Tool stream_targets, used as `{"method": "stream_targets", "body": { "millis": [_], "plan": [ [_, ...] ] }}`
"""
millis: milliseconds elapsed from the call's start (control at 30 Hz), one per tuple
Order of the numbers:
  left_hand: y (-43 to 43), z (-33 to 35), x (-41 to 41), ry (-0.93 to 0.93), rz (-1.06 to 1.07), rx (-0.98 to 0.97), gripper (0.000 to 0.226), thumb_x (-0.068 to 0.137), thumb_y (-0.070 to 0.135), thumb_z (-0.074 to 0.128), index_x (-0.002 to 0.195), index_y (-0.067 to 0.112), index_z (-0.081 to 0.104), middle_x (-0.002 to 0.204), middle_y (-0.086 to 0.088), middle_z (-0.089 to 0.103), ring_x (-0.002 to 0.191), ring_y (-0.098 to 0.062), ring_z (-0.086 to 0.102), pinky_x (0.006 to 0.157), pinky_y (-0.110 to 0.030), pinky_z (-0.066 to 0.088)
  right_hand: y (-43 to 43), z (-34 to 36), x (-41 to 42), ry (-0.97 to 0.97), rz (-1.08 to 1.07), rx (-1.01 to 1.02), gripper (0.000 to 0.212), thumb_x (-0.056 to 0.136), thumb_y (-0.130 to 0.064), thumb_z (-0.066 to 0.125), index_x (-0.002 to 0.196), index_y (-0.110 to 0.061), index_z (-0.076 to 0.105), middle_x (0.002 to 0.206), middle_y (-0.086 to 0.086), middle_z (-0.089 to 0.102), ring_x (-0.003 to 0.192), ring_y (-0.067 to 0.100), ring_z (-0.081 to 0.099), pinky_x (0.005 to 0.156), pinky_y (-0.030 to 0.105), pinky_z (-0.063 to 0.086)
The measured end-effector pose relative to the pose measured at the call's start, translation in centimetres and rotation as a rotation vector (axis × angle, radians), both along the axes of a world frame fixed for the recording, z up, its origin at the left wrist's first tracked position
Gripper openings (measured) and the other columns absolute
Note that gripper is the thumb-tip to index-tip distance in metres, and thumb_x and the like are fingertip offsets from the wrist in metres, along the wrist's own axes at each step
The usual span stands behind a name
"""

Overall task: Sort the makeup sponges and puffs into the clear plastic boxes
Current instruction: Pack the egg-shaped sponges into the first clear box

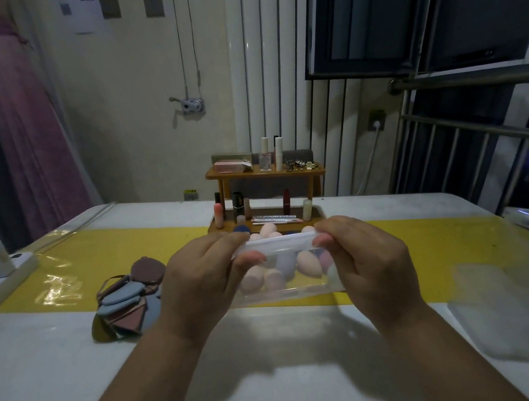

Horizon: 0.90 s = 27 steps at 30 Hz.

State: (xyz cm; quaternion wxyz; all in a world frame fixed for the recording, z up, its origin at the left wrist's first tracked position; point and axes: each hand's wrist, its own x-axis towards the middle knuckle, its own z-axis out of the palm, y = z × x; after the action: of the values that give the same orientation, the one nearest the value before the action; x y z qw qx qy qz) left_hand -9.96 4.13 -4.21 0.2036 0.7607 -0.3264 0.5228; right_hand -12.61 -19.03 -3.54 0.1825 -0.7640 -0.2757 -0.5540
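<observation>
Both hands hold one clear plastic box over the white table: left hand pinches its left rim, right hand its right. Egg-shaped sponges lie inside; the lid is possibly seated, unclear. Flat puffs are piled to the left by the yellow strip. Wooden shelf behind. Dim room, pale wall, dark window on the right.

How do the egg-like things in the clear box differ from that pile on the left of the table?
Shape: the sponges are rounded eggs; the puffs are flat pads.
Colour: the sponges are pale pink, peach, lilac; the puffs darker blue-grey, brown, olive.
Place: the sponges sit in the clear box gripped by the left hand and right hand; the puffs lie loose on the table.
Both come in mixed colours.
</observation>
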Motion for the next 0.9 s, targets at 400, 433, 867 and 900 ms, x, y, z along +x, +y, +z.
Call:
{"method": "stream_targets", "body": {
  "millis": [400, 433, 867, 900],
  "plan": [
    [-0.8, -0.4, 0.8, 1.012, -0.647, -0.811, 0.082, 0.052, 0.091, 0.059, 0.124, 0.054, 0.045, 0.144, 0.001, 0.047, 0.131, -0.025, 0.049, 0.106, -0.056, 0.041, 0.7, -0.6, 0.5, 0.04, 0.005, 0.223, 0.039, 0.102, -0.031, 0.046, 0.09, -0.004, 0.072, 0.083, 0.005, 0.068, 0.078, 0.011, 0.057, 0.069, 0.021, 0.047],
    [-0.8, -0.4, 0.8, 1.057, -0.675, -0.836, 0.083, 0.053, 0.088, 0.063, 0.125, 0.05, 0.046, 0.142, -0.001, 0.049, 0.13, -0.028, 0.05, 0.105, -0.058, 0.041, 0.6, -0.7, 0.5, 0.044, -0.004, 0.223, 0.042, 0.103, -0.033, 0.044, 0.09, -0.005, 0.072, 0.083, 0.005, 0.068, 0.078, 0.011, 0.057, 0.068, 0.021, 0.047],
    [0.7, -0.5, 1.7, 1.29, -0.872, -0.777, 0.084, 0.042, 0.039, 0.095, 0.109, 0.019, 0.048, 0.126, -0.013, 0.055, 0.112, -0.036, 0.059, 0.093, -0.052, 0.047, -0.5, -0.4, 0.8, 0.15, 0.014, 0.343, 0.033, 0.099, -0.027, 0.047, 0.089, -0.007, 0.071, 0.079, -0.009, 0.057, 0.073, 0.002, 0.049, 0.065, 0.008, 0.037],
    [0.8, -0.7, 1.9, 1.299, -0.913, -0.823, 0.07, 0.048, 0.023, 0.091, 0.102, 0.015, 0.048, 0.12, -0.013, 0.057, 0.107, -0.034, 0.06, 0.09, -0.048, 0.049, -0.4, -0.4, 0.8, 0.16, 0.022, 0.359, 0.033, 0.099, -0.027, 0.047, 0.09, -0.007, 0.071, 0.08, -0.009, 0.058, 0.074, 0.001, 0.05, 0.066, 0.008, 0.038]
  ]
}}
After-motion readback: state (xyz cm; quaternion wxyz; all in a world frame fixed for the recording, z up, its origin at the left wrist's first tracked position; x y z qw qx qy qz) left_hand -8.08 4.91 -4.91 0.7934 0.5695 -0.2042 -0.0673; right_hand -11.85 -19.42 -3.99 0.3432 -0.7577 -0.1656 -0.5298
